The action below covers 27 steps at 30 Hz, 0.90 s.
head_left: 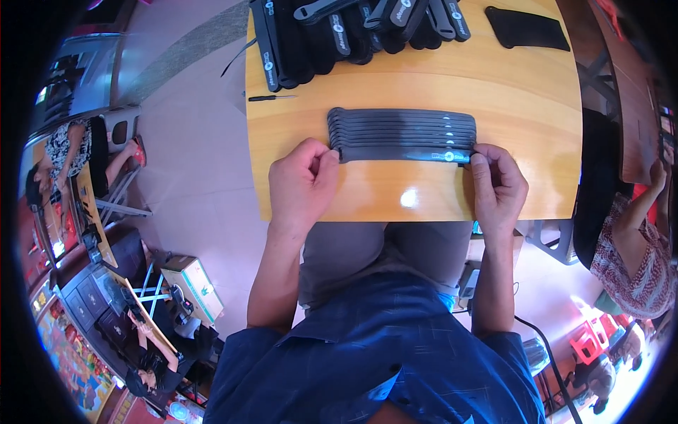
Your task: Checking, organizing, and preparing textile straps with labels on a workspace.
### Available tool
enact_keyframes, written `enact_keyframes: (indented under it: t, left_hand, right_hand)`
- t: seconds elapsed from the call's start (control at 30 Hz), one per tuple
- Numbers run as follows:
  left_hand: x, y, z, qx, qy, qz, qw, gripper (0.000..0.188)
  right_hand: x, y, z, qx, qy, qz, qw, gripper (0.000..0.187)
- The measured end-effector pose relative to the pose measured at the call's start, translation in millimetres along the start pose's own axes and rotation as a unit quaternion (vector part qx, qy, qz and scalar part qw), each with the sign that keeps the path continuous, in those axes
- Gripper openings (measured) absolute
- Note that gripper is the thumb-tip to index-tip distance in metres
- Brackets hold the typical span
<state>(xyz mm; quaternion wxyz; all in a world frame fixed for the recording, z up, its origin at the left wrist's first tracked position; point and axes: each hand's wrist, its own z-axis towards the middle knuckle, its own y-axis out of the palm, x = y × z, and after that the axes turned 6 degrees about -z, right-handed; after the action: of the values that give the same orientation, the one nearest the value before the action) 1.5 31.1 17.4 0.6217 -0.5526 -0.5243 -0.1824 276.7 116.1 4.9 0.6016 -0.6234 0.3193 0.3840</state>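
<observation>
Several flat black straps (399, 127) with rounded left ends lie overlapped in a neat row on the wooden table (367, 194). The nearest strap (388, 153) carries a pale printed label towards its right end. My left hand (304, 182) pinches that strap's left end between thumb and fingers. At the opposite end my right hand (500, 185) has its thumb and fingertips closed on the strap's corner. Both hands rest just inside the table's front edge.
A large heap of similar black straps (339, 42) covers the table's far side. A black flat piece (530, 28) lies at the far right. Near the left edge is a thin dark screwdriver-like tool (272, 97). Other people sit at tables on both sides.
</observation>
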Motion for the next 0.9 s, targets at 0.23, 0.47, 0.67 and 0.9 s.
enact_keyframes:
  t: [0.23, 0.47, 0.67, 0.9]
  left_hand:
    - [0.4, 0.7, -0.3, 0.004, -0.004, -0.011, 1.000, 0.016]
    - [-2.1, 1.2, 0.4, 0.009, 0.007, 0.004, 1.000, 0.017]
    - [0.5, 1.4, -0.2, 0.011, 0.004, -0.009, 1.000, 0.018]
    - [-0.7, 2.3, -0.5, 0.011, 0.009, 0.010, 1.000, 0.018]
  right_hand:
    - [0.8, 2.7, 0.4, 0.012, -0.006, -0.001, 1.000, 0.011]
    - [4.8, 4.3, -0.5, 0.016, -0.019, -0.008, 1.000, 0.011]
    - [1.0, 2.5, -0.5, 0.020, -0.014, -0.038, 0.999, 0.011]
    - [1.5, 3.3, 1.0, 0.021, -0.018, -0.043, 0.999, 0.010]
